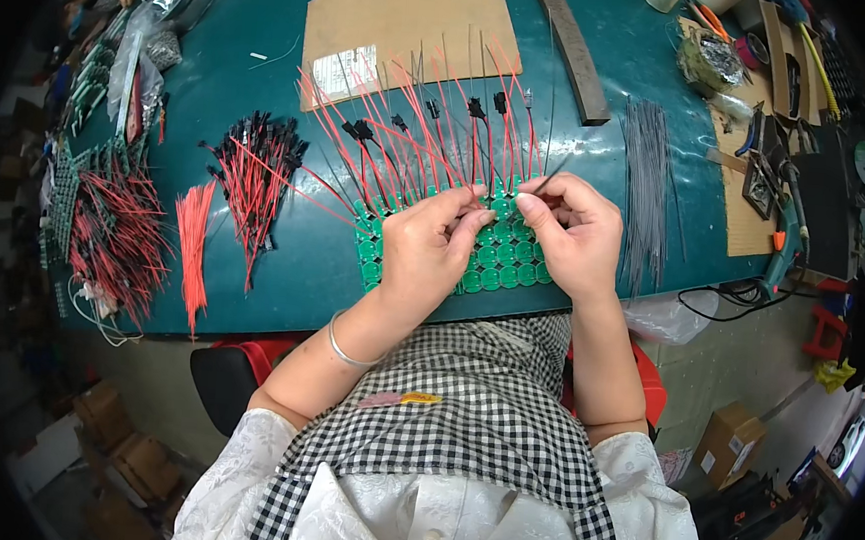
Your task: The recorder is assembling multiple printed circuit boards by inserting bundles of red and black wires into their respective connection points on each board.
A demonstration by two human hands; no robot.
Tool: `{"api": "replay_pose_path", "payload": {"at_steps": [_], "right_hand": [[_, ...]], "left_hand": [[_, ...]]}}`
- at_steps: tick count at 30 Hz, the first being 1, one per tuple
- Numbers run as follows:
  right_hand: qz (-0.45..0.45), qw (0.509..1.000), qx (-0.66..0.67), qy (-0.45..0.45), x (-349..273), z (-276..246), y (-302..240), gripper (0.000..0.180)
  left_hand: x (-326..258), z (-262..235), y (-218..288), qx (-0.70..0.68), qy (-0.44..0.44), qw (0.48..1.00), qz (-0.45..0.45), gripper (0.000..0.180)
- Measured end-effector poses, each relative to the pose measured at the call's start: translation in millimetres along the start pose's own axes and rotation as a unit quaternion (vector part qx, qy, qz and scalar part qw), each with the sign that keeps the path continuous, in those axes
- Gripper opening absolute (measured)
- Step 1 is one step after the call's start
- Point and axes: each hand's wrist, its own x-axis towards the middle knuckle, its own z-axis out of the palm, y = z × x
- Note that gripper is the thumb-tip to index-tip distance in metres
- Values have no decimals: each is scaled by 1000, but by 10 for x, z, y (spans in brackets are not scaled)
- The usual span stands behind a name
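Note:
A panel of small round green circuit boards [506, 257] lies at the table's near edge under both hands. Red and black wires [390, 167], some with black connectors [360, 131], rise from its far rim and fan away from me. My left hand [426, 242] is over the panel's middle, thumb and forefinger closed at a red wire; the pinch point is partly hidden. My right hand [578, 228] is at the panel's far right corner, its thumb and forefinger pinched on a thin dark grey wire [558, 169].
Left of the panel lie a bundle of connector leads [256, 182], plain red wires [191, 253] and a heap of wired boards [114, 233]. Loose grey wires [644, 195] lie at right. Beyond are cardboard [420, 18], a metal bar [573, 54] and a soldering iron [783, 249].

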Motion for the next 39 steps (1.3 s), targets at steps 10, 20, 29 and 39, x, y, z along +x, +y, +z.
{"api": "replay_pose_path", "payload": {"at_steps": [10, 20, 29, 39], "right_hand": [[39, 998, 32, 37, -56, -104, -6, 7], [35, 999, 7, 32, -60, -99, -2, 6], [17, 1000, -23, 11, -49, -75, -33, 7], [10, 999, -32, 4, -33, -50, 24, 18]], "left_hand": [[-22, -36, 64, 16, 1, 1000, -6, 29], [54, -113, 276, 14, -56, 997, -53, 7], [93, -25, 178, 48, -55, 997, -18, 9], [95, -9, 202, 68, -42, 997, 0, 7]]}}
